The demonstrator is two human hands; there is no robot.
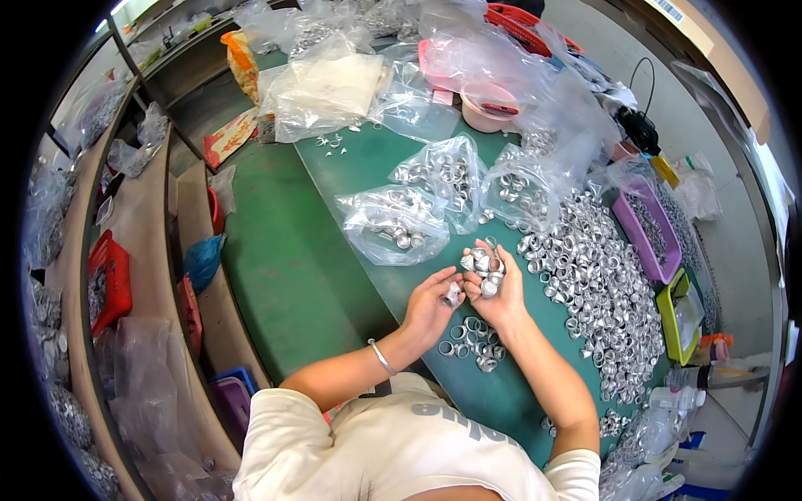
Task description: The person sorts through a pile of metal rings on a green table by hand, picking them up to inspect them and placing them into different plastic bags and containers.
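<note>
My right hand (506, 302) is cupped palm up around several silver metal rings (484, 269). Close beside it, my left hand (428, 307) has its fingers curled round a silver ring (452, 294), and its fingertips come close to the right palm. A small group of loose rings (472, 341) lies on the green table (393, 288) below the hands. To the right spreads a large heap of silver rings (597, 288). Just beyond my hands lie clear plastic bags of rings (397, 224), one (451, 174) farther back and another (522, 190) by the heap.
A purple basket (647, 230) and a green basket (678, 317) stand along the right edge. At the back are a pink bowl (489, 108), a red basket (522, 29) and plastic bags (326, 92). Shelves (138, 225) with a red bin (110, 284) line the left.
</note>
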